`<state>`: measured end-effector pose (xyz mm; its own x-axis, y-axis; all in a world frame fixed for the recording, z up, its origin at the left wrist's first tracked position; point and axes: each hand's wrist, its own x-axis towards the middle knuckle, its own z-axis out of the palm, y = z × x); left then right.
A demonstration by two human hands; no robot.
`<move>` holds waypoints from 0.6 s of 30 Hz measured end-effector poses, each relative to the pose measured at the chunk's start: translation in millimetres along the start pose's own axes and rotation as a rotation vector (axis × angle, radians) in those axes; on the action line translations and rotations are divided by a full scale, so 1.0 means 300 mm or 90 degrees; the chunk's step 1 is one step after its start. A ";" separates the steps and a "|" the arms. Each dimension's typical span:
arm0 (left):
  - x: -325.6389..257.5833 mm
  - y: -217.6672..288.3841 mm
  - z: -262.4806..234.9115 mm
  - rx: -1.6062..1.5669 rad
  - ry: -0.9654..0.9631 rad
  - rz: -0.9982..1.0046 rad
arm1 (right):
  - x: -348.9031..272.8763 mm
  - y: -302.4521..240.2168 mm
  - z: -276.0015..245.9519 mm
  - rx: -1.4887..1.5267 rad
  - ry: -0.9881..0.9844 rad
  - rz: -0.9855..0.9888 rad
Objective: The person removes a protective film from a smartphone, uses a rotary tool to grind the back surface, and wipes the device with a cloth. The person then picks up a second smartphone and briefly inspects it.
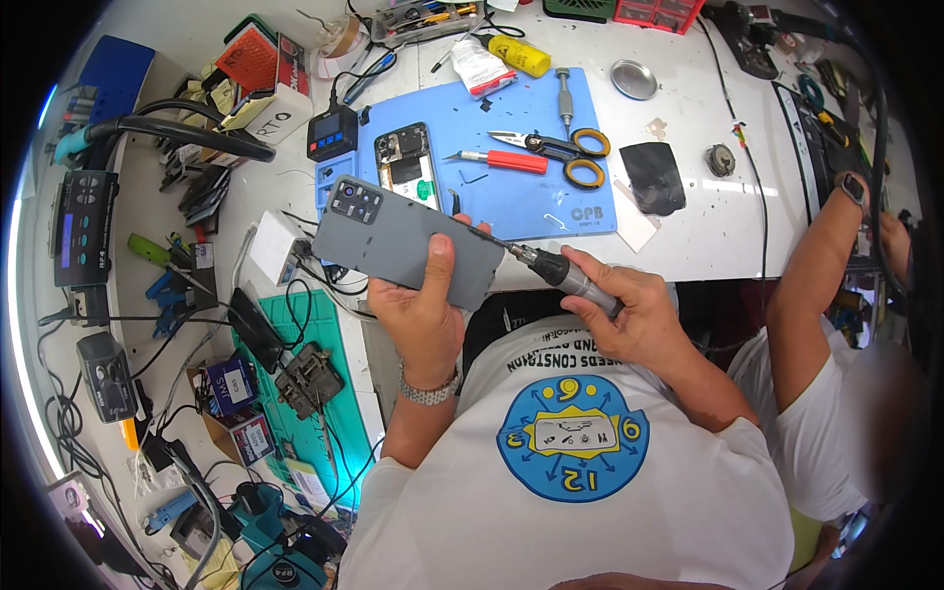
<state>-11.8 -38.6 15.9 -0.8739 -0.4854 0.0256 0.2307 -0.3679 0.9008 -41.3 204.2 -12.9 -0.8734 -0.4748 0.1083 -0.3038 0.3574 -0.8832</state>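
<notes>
Shirt (580, 521) — cut off below, hands (421, 320) partly covering phone (393, 234), tool (559, 272)

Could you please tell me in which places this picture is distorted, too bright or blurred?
In the head view, the corners are black, and the bright strip along the left rim bows outward and looks washed out; in the same head view, the co-worker's head at right is smoothly blurred, while the grey phone in the left hand looks fairly sharp.
</notes>
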 end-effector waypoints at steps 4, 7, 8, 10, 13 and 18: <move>-0.001 -0.004 -0.007 0.008 0.011 -0.005 | 0.000 -0.005 -0.001 0.002 -0.003 0.005; 0.001 -0.002 -0.016 0.020 0.011 -0.011 | 0.000 -0.001 0.001 -0.005 -0.004 0.000; 0.002 0.000 -0.019 0.025 0.009 -0.013 | 0.000 0.001 0.001 -0.009 -0.004 -0.003; 0.002 0.005 -0.022 0.033 0.007 -0.022 | -0.001 0.002 -0.001 -0.008 -0.008 -0.003; 0.002 0.002 -0.036 0.037 -0.002 -0.021 | -0.002 0.001 -0.001 -0.008 -0.015 0.002; 0.003 0.002 -0.038 0.040 -0.008 -0.024 | -0.002 0.004 -0.002 -0.005 -0.016 0.001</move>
<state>-7.4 -48.2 11.5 -0.8871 -0.4616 -0.0042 0.1704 -0.3359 0.9264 -41.4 205.4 -13.6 -0.8641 -0.4940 0.0959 -0.3057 0.3638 -0.8799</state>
